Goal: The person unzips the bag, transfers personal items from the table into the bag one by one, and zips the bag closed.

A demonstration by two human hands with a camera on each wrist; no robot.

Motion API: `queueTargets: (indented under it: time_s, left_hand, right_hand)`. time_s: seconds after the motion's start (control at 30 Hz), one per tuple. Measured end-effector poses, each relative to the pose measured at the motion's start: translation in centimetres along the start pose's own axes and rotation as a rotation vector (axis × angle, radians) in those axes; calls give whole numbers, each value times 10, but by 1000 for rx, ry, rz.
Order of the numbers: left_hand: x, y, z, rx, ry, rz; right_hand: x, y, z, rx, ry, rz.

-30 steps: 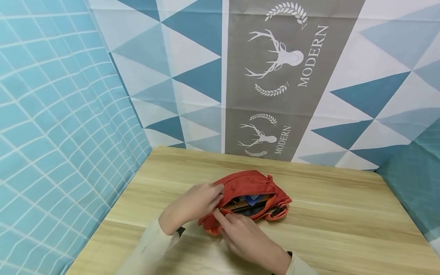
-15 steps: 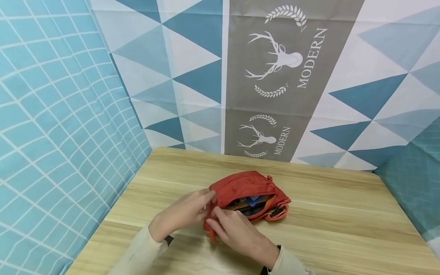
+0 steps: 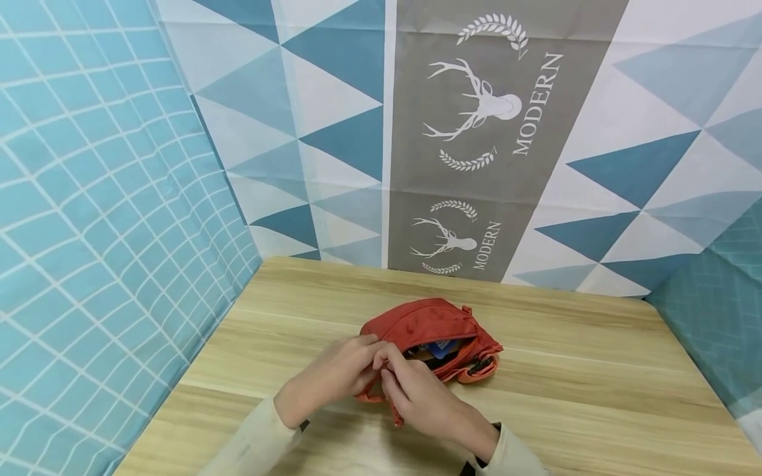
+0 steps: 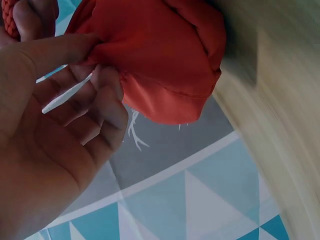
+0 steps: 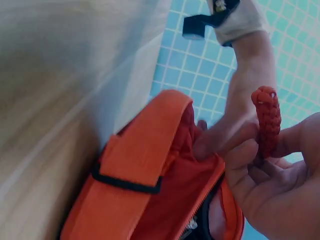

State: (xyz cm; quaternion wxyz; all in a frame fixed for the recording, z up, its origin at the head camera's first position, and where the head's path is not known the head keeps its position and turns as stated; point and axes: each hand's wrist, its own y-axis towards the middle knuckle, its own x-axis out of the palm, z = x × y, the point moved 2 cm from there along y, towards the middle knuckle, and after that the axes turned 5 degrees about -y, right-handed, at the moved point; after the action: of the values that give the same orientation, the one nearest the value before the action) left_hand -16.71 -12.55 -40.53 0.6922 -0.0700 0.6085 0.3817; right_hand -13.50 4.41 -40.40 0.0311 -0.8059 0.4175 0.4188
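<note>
A red waist pack (image 3: pixel 424 320) lies on the table, its zipped mouth gaping, with a blue item (image 3: pixel 443 348) showing inside. At its left end my left hand (image 3: pixel 339 370) pinches the red fabric between thumb and fingers. A thin white strip (image 4: pixel 65 97) crosses that hand's fingers in the left wrist view. My right hand (image 3: pixel 425 400), beside the left, pinches a red braided cord pull (image 5: pixel 267 117) near the zip (image 5: pixel 200 205). The fingers of both hands nearly meet and cover the zip's left end in the head view.
An orange strap (image 5: pixel 145 155) with a black buckle (image 5: pixel 127 184) runs along the pack. The wooden table (image 3: pixel 595 370) extends around it. Behind stands a patterned cloth wall (image 3: pixel 339 132), and blue grid cloth (image 3: pixel 107 198) borders the left side.
My left hand drew back left, then came right again onto the pack's end. My right hand has shifted slightly, and the braided pull now hangs farther right. The pack's visible opening looks narrower.
</note>
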Motion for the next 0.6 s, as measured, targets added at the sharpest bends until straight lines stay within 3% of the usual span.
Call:
queueTargets:
  time_s: [0.2,0.5,0.6]
  left_hand:
    - [-1,2,3,-13,-17,-15]
    - [-7,-1,-3,-26,-14,-6]
    - [-8,0,-4,-31,3,-12]
  right_hand:
    - [-13,-8,6,46,31,-26]
    - [-25,-21,15,153,-167,-51]
    - [-27,-24,18,165,-143,-56]
